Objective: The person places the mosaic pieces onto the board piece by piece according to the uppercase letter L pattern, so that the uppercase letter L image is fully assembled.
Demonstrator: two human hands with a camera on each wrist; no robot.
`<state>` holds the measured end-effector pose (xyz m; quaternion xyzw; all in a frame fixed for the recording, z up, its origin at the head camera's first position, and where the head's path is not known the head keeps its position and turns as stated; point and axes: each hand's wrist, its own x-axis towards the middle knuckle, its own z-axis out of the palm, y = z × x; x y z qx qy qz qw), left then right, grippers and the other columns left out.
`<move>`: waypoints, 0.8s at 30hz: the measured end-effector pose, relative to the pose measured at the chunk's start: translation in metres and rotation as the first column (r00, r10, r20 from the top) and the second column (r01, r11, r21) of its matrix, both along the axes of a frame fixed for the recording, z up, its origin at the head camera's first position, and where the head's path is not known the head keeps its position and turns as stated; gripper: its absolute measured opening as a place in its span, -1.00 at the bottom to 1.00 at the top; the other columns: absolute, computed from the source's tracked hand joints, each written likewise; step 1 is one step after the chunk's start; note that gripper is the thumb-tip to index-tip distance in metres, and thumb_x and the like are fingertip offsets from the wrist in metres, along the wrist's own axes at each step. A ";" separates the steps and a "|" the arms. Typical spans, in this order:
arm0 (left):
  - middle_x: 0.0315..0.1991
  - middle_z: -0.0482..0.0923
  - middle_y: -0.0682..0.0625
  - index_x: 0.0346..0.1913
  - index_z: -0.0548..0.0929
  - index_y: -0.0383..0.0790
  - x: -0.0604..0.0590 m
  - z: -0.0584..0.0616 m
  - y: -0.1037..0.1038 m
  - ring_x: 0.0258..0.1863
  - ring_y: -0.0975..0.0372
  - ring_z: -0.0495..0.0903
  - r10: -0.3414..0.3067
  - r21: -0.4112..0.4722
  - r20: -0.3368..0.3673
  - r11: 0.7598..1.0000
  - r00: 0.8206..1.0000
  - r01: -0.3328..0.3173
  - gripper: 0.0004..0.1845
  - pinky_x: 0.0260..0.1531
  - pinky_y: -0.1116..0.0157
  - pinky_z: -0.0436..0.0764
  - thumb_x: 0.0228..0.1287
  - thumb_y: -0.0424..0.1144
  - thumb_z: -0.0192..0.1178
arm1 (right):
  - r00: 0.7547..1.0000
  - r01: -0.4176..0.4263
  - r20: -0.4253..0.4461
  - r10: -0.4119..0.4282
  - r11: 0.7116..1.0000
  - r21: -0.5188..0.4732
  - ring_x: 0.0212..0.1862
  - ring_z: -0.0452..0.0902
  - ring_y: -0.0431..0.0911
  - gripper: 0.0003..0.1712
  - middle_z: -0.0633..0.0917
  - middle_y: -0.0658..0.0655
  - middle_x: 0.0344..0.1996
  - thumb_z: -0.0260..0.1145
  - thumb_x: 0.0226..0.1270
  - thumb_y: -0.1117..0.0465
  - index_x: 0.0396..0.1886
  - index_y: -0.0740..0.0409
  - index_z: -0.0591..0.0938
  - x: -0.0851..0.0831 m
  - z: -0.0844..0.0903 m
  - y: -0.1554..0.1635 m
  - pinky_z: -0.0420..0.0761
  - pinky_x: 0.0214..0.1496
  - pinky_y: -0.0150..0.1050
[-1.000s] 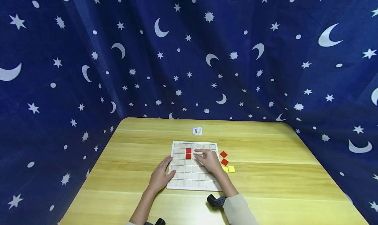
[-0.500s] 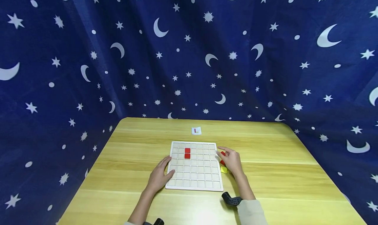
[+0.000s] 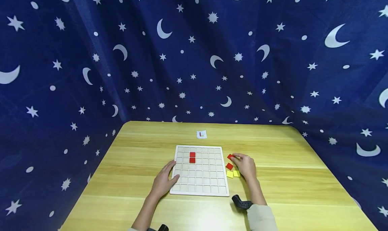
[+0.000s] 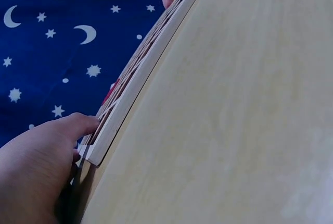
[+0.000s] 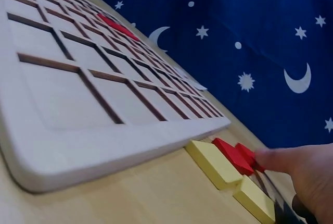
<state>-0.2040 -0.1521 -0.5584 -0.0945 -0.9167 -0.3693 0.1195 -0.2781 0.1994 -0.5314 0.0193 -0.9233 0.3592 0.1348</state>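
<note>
A star-and-moon curtain (image 3: 212,56) hung around the wooden table (image 3: 288,177). On it lay the white grid board (image 3: 200,180), with two red tiles (image 3: 192,157) already seated in its upper cells and a small pattern card (image 3: 201,134) lying beyond it. The left hand (image 3: 163,182) rested against the left edge of the board with fingers spread and nearly straight, holding nothing. The right hand (image 3: 246,165) was just beside the right edge of the board, with its fingertips on the far red tile (image 3: 231,156). Whether it was pinching this tile or only touching it, I cannot tell. The second loose red tile (image 3: 229,166) and two yellow tiles (image 3: 233,173) lay close by.

To do this well, I think the fingers should take the tile by its edges and lift it straight up, so that the neighbours are not pushed, while the left hand keeps the board from sliding.

The right wrist view showed the raised ribs of the cells and how thick the tiles are, and the left wrist view showed the thumb (image 4: 78,125) touching the corner of the board (image 4: 112,130). The head view showed neither.
</note>
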 end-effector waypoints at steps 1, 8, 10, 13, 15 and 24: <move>0.28 0.30 -0.10 0.29 0.36 -0.21 0.000 0.000 0.000 0.26 -0.01 0.26 0.000 0.002 0.001 1.000 1.000 0.000 -0.36 0.13 -0.03 0.33 0.17 -0.07 0.24 | 1.000 0.008 0.000 -0.008 1.000 0.005 -0.67 0.13 -0.15 -0.67 0.37 0.00 -0.77 0.38 0.12 0.08 -0.17 0.18 0.71 0.000 -0.001 0.001 0.13 -0.67 -0.29; 0.29 0.30 -0.10 0.29 0.36 -0.21 0.000 0.000 0.001 0.26 0.00 0.26 0.000 -0.005 0.000 1.000 1.000 0.000 -0.36 0.13 -0.02 0.33 0.17 -0.08 0.24 | 1.000 0.008 0.025 -0.009 1.000 0.020 -0.66 0.16 -0.15 -0.62 0.37 -0.01 -0.76 0.41 0.06 0.04 -0.16 0.17 0.70 -0.001 -0.004 0.009 0.17 -0.64 -0.28; 0.28 0.30 -0.11 0.29 0.37 -0.21 0.000 0.000 0.001 0.26 -0.01 0.26 -0.001 -0.006 -0.007 1.000 1.000 0.001 -0.36 0.13 -0.02 0.34 0.17 -0.08 0.24 | 1.000 0.008 0.005 -0.008 1.000 0.017 -0.69 0.11 -0.18 -0.64 0.33 -0.02 -0.79 0.41 0.07 0.06 -0.17 0.17 0.71 -0.001 -0.004 0.010 0.14 -0.67 -0.30; 0.28 0.30 -0.11 0.29 0.37 -0.21 0.000 0.001 0.001 0.26 -0.01 0.27 -0.004 -0.008 -0.011 1.000 1.000 0.004 -0.36 0.12 -0.03 0.34 0.17 -0.07 0.24 | 0.999 0.022 -0.050 -0.022 1.000 0.000 -0.74 0.02 -0.23 -0.66 0.24 -0.06 -0.84 0.41 0.09 0.07 -0.18 0.17 0.70 -0.002 -0.005 0.010 0.08 -0.72 -0.35; 0.28 0.30 -0.11 0.29 0.36 -0.21 0.000 0.001 0.001 0.26 -0.01 0.27 -0.005 -0.008 -0.010 1.000 1.000 0.005 -0.36 0.12 -0.03 0.35 0.17 -0.07 0.24 | 0.995 0.015 -0.093 -0.017 1.000 -0.028 -0.76 -0.03 -0.25 -0.66 0.19 -0.08 -0.86 0.41 0.09 0.07 -0.18 0.16 0.70 -0.002 -0.003 0.007 0.03 -0.75 -0.39; 0.28 0.30 -0.10 0.29 0.37 -0.21 0.000 0.001 0.000 0.26 0.00 0.27 -0.005 -0.008 -0.014 1.000 1.000 0.005 -0.37 0.11 -0.03 0.35 0.17 -0.06 0.24 | 0.948 -0.255 -0.205 0.244 0.966 -0.031 -0.74 -0.06 -0.35 -0.70 0.16 -0.14 -0.83 0.43 0.06 0.08 -0.20 0.07 0.71 0.009 0.015 -0.055 0.04 -0.74 -0.41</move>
